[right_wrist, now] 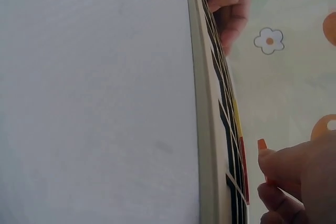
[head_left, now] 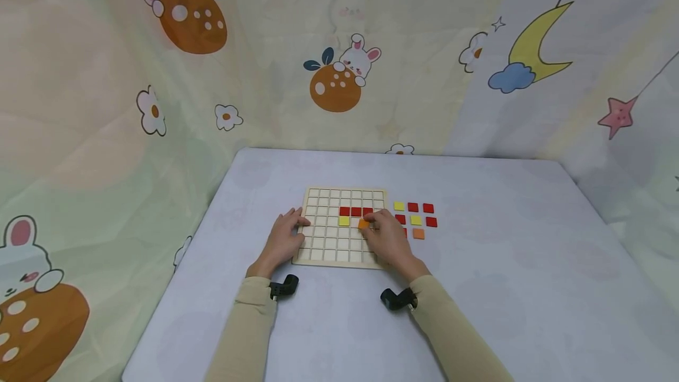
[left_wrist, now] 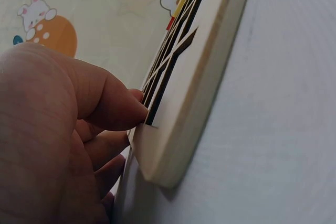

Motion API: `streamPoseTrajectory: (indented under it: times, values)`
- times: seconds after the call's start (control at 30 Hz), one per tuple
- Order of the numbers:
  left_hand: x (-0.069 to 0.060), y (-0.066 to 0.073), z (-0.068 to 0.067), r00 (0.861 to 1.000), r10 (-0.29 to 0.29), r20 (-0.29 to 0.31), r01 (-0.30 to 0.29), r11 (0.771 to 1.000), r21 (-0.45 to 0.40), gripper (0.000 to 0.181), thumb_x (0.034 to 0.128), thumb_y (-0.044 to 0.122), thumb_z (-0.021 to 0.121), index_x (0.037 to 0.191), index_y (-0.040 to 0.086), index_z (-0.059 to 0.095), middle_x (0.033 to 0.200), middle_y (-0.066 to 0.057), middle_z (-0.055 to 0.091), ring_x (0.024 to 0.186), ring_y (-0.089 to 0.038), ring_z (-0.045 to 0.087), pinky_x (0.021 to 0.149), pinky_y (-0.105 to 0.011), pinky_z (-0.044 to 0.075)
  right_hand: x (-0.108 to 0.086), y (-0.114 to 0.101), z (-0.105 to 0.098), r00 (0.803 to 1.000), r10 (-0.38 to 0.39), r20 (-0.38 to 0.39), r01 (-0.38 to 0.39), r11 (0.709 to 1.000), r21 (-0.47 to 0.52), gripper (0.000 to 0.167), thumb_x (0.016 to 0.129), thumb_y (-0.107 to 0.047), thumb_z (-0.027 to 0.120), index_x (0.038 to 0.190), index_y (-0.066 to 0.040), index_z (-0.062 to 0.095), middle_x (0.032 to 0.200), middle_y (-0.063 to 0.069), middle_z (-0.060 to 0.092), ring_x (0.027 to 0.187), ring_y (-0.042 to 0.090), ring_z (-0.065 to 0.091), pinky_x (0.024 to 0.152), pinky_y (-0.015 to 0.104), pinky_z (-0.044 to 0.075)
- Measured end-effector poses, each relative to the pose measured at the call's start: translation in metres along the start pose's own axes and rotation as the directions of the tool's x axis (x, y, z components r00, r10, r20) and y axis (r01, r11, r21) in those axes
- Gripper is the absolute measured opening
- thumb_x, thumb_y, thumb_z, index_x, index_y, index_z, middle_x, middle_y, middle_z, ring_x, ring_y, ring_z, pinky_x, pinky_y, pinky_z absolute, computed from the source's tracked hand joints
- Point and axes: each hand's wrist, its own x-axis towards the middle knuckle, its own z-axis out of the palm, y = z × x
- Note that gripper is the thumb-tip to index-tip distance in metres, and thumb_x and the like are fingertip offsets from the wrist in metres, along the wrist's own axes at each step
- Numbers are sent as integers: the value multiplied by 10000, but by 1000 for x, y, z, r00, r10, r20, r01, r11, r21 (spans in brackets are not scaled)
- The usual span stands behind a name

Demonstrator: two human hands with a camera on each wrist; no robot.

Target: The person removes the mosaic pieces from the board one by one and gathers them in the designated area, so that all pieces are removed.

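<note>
A pale wooden grid board (head_left: 329, 240) lies flat on the table. My left hand (head_left: 283, 234) grips its left edge, with the thumb (left_wrist: 118, 111) on the top face and the other fingers along the side. Over the right part of the board, my right hand (head_left: 389, 240) pinches a small orange square tile (head_left: 363, 224) between thumb and fingers. The right wrist view has that orange tile (right_wrist: 262, 145) raised a little off the board. Three red tiles (head_left: 356, 211) sit in a row of cells, with a yellow tile (head_left: 344, 221) below the leftmost one.
Right of the board lie several loose tiles in rows: reds (head_left: 428, 208), yellows (head_left: 416, 220) and an orange one (head_left: 418, 233). The right hand partly covers the nearest of them. A white-clothed table (head_left: 504, 287) extends around, with a printed cloth backdrop (head_left: 276, 63) behind.
</note>
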Motion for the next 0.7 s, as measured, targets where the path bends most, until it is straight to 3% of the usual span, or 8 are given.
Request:
streamPoseTrajectory:
  times: [0.4,0.7]
  values:
    - [-1,0,0,1000,3,-9,-3,1000,6,334,814,11,494,1084,112,661,1540,-89,382,1473,-246,230,1242,-389,40,-21,18,-14,999,-5,-41,5,1000,2,309,871,-212,710,1167,-127,685,1127,20,602,990,203,554,837,364,534]
    - [0,-1,0,1000,17,-5,-17,1000,0,343,808,7,494,1089,109,663,1538,-89,386,1470,-254,237,1242,-385,45,-36,29,-28,996,35,-83,-34,999,19,313,871,-169,709,1174,-107,666,1073,37,588,968,210,555,804,351,562]
